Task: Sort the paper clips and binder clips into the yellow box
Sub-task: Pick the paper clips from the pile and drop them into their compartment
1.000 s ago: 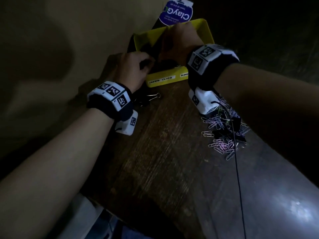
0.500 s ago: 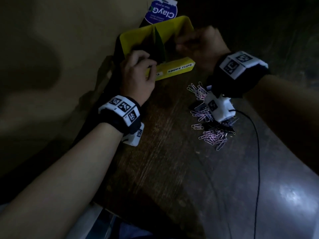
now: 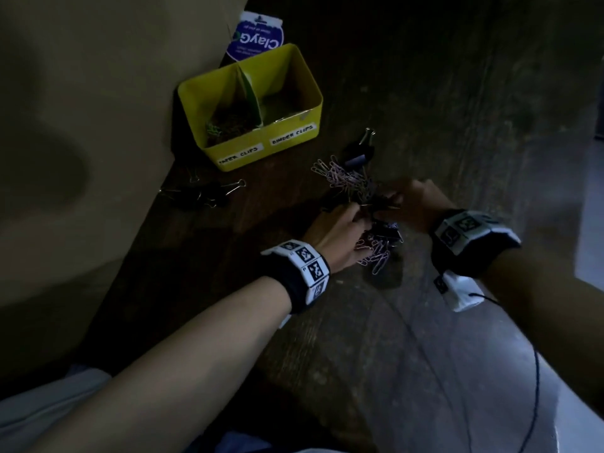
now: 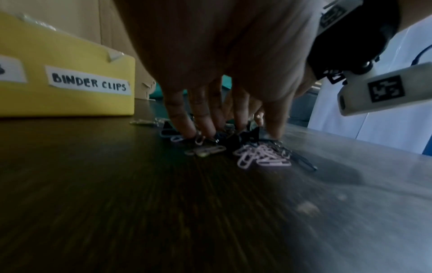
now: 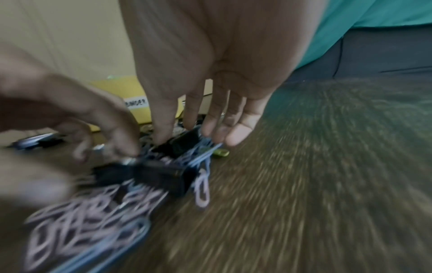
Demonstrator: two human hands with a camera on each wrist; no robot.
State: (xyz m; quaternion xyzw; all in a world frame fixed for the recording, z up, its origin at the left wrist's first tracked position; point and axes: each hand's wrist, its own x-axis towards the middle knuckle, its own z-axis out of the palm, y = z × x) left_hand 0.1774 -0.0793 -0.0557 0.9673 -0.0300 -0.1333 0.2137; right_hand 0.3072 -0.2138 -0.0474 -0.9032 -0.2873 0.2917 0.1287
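The yellow box point(image 3: 251, 148) point(image 4: 70, 103) stands against the wall, split into a left part labelled PAPER CLIPS and a right part labelled BINDER CLIPS. Paper clips point(image 3: 228, 124) lie in the left part. A mixed pile point(image 3: 343, 179) of pink paper clips point(image 4: 261, 157) point(image 5: 81, 221) and black binder clips point(image 5: 163, 175) lies on the dark table. My left hand point(image 3: 359, 217) point(image 4: 233, 133) reaches down into it, fingers and thumb curled round black binder clips. My right hand point(image 3: 392, 201) point(image 5: 198, 133) touches a black binder clip point(image 5: 184, 142) with straight fingers.
A few black binder clips point(image 3: 202, 194) lie by the wall in front of the box, and another point(image 3: 362, 148) beyond the pile. A purple ClayGo packet point(image 3: 255, 40) leans behind the box. A beige wall point(image 3: 98, 125) bounds the left. A black cable point(image 3: 536, 371) trails from my right wrist.
Both hands have left the yellow box and come back toward me to the clip pile. The left hand has closed its fingers into the pile.
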